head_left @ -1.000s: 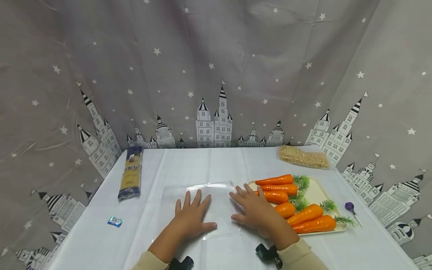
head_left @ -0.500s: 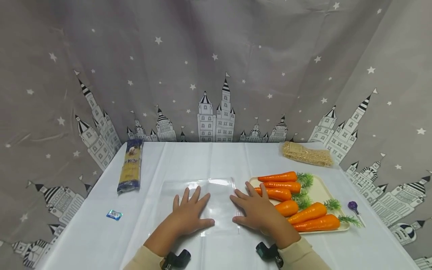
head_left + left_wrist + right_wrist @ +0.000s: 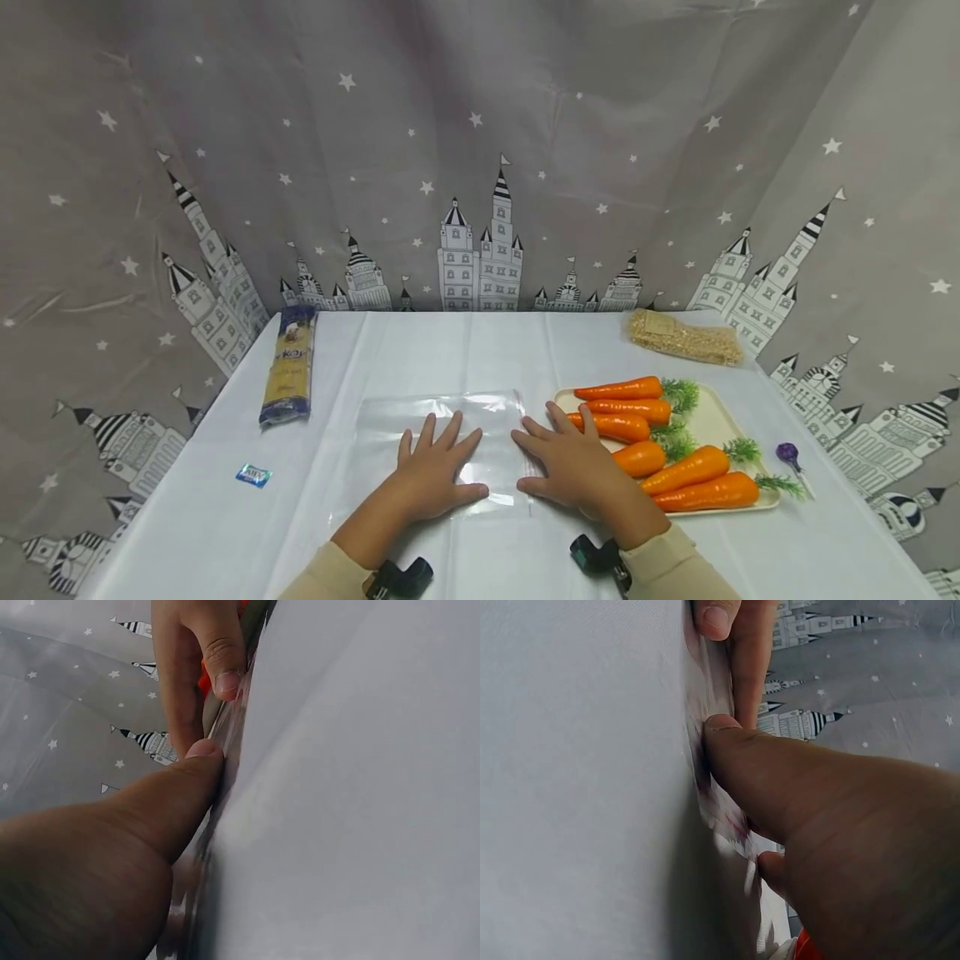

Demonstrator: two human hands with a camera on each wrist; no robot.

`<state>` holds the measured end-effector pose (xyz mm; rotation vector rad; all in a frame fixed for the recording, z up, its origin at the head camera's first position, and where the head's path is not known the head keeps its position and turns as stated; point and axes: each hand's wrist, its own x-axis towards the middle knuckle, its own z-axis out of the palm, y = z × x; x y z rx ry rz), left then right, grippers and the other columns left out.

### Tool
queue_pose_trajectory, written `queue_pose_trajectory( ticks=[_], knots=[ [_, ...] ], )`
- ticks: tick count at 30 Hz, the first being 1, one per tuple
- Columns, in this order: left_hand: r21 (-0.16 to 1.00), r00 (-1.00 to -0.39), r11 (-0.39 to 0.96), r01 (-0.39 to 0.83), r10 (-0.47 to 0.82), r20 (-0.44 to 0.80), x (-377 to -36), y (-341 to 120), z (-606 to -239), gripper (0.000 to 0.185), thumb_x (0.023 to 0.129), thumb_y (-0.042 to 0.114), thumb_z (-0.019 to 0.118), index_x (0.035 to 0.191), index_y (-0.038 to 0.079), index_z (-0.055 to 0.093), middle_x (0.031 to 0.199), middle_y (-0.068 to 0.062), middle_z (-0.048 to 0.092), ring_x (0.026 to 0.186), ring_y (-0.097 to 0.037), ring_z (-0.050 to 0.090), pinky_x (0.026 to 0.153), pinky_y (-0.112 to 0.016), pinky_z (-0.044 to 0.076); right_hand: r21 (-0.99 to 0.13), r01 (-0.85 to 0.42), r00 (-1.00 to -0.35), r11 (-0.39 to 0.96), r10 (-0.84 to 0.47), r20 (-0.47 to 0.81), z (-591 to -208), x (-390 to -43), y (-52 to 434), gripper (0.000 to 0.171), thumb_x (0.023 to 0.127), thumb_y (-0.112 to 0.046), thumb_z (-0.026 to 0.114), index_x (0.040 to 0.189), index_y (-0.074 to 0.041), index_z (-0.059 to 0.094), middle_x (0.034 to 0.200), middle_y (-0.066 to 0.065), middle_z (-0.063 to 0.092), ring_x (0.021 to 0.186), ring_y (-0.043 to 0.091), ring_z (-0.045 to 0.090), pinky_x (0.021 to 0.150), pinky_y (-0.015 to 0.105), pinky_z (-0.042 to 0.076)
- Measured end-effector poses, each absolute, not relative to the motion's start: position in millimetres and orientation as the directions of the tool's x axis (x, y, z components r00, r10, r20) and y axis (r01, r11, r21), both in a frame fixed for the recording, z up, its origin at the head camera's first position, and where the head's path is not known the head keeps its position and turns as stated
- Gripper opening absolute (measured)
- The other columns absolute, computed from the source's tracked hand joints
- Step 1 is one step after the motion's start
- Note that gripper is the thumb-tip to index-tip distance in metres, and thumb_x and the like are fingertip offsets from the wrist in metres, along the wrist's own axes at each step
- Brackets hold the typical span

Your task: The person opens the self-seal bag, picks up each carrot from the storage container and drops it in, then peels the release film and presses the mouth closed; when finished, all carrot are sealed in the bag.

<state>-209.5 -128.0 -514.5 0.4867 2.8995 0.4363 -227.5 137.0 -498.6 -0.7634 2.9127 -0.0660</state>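
Note:
A clear plastic bag (image 3: 487, 425) lies flat on the white table in front of the person. The left hand (image 3: 435, 471), fingers spread, rests on the bag's middle. At its right edge lies the right hand (image 3: 566, 467), also spread, with its fingertips close to the carrots on the tray. In the left wrist view the thumb (image 3: 187, 780) touches the bag's thin, shiny film. The right wrist view has the other thumb (image 3: 731, 750) pressing the film's edge. Several orange carrots (image 3: 690, 471) with green tops sit on a cream tray (image 3: 712, 412), partly hidden by the right hand.
A blue and yellow pasta packet (image 3: 288, 367) lies at the back left, and a small blue wrapped sweet (image 3: 253, 476) nearer the front. At the back right is a clear bag of grain (image 3: 684, 337). A purple lollipop (image 3: 789, 454) lies right of the tray.
The left hand has slid slightly to the right across the bag over the last half second. The right hand stays nearly in place. The head view has tilted up a little.

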Motion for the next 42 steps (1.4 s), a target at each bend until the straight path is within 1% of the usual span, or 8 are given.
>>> queue_pose_trajectory(
  ticks=[8, 14, 20, 25, 28, 34, 37, 42],
  knots=[
    [0.342, -0.94, 0.893, 0.291, 0.333, -0.072, -211.3, -130.4, -521.4, 0.087, 0.086, 0.076, 0.065, 0.159, 0.034, 0.045, 0.175, -0.007, 0.021, 0.16, -0.048, 0.008, 0.119, -0.08, 0.007, -0.073, -0.463, -0.876, 0.883, -0.469, -0.117, -495.8, -226.9, 134.5, 0.08, 0.087, -0.08, 0.059, 0.158, -0.047, 0.041, 0.168, -0.013, 0.036, 0.163, 0.034, 0.014, 0.123, 0.075, -0.004],
    [0.376, -0.946, 0.88, 0.289, 0.323, -0.03, -213.6, -133.6, -524.7, 0.074, 0.09, 0.065, 0.069, 0.155, 0.032, 0.052, 0.172, -0.007, 0.029, 0.16, -0.048, 0.013, 0.119, -0.079, 0.01, -0.07, -0.453, -0.881, 0.889, -0.458, -0.117, -496.4, -226.9, 133.7, 0.081, 0.087, -0.08, 0.059, 0.158, -0.048, 0.04, 0.168, -0.014, 0.036, 0.163, 0.034, 0.014, 0.122, 0.075, -0.004],
    [0.439, -0.947, 0.849, 0.292, 0.321, 0.009, -214.7, -136.0, -525.2, 0.062, 0.092, 0.053, 0.073, 0.148, 0.03, 0.061, 0.169, -0.01, 0.035, 0.159, -0.05, 0.016, 0.119, -0.079, 0.009, -0.072, -0.452, -0.881, 0.889, -0.458, -0.116, -495.8, -227.4, 134.6, 0.08, 0.087, -0.08, 0.059, 0.158, -0.049, 0.04, 0.168, -0.015, 0.035, 0.163, 0.034, 0.015, 0.122, 0.075, -0.005],
    [0.457, -0.946, 0.838, 0.298, 0.322, 0.025, -213.4, -138.4, -525.7, 0.059, 0.091, 0.05, 0.075, 0.144, 0.028, 0.064, 0.168, -0.012, 0.038, 0.157, -0.051, 0.019, 0.118, -0.08, 0.01, -0.097, -0.453, -0.879, 0.886, -0.462, -0.122, -497.3, -227.9, 133.3, 0.082, 0.085, -0.082, 0.059, 0.158, -0.048, 0.041, 0.167, -0.013, 0.037, 0.162, 0.036, 0.016, 0.121, 0.076, -0.005],
    [0.468, -0.947, 0.833, 0.294, 0.319, 0.027, -212.4, -139.3, -525.6, 0.059, 0.09, 0.051, 0.076, 0.143, 0.028, 0.065, 0.167, -0.013, 0.039, 0.157, -0.052, 0.019, 0.118, -0.08, 0.011, -0.102, -0.45, -0.879, 0.887, -0.46, -0.122, -497.5, -227.5, 132.5, 0.082, 0.085, -0.082, 0.06, 0.157, -0.048, 0.041, 0.167, -0.013, 0.038, 0.162, 0.036, 0.017, 0.121, 0.076, -0.005],
    [0.478, -0.949, 0.831, 0.286, 0.313, 0.024, -211.3, -139.7, -525.2, 0.061, 0.089, 0.053, 0.076, 0.144, 0.028, 0.065, 0.167, -0.013, 0.038, 0.157, -0.051, 0.019, 0.118, -0.08, 0.009, -0.13, -0.447, -0.883, 0.885, -0.46, -0.097, -496.4, -225.7, 133.9, 0.082, 0.085, -0.078, 0.063, 0.157, -0.044, 0.044, 0.166, -0.011, 0.041, 0.161, 0.034, 0.02, 0.122, 0.075, -0.002],
    [0.472, -0.95, 0.834, 0.285, 0.312, 0.023, -211.6, -140.1, -526.0, 0.06, 0.09, 0.051, 0.077, 0.144, 0.028, 0.064, 0.167, -0.012, 0.039, 0.157, -0.051, 0.019, 0.118, -0.08, 0.009, -0.148, -0.465, -0.877, 0.873, -0.477, -0.063, -495.9, -225.9, 136.2, 0.079, 0.088, -0.074, 0.065, 0.157, -0.04, 0.046, 0.166, -0.009, 0.041, 0.161, 0.032, 0.023, 0.122, 0.076, 0.0],
    [0.469, -0.949, 0.832, 0.296, 0.313, 0.043, -213.6, -139.5, -528.2, 0.059, 0.09, 0.05, 0.077, 0.144, 0.027, 0.065, 0.167, -0.013, 0.039, 0.157, -0.051, 0.019, 0.118, -0.08, 0.01, -0.161, -0.492, -0.867, 0.855, -0.498, 0.005, -491.8, -228.5, 142.1, 0.072, 0.092, -0.065, 0.068, 0.155, -0.033, 0.051, 0.164, -0.005, 0.044, 0.158, 0.031, 0.03, 0.123, 0.074, 0.008]
  ],
)
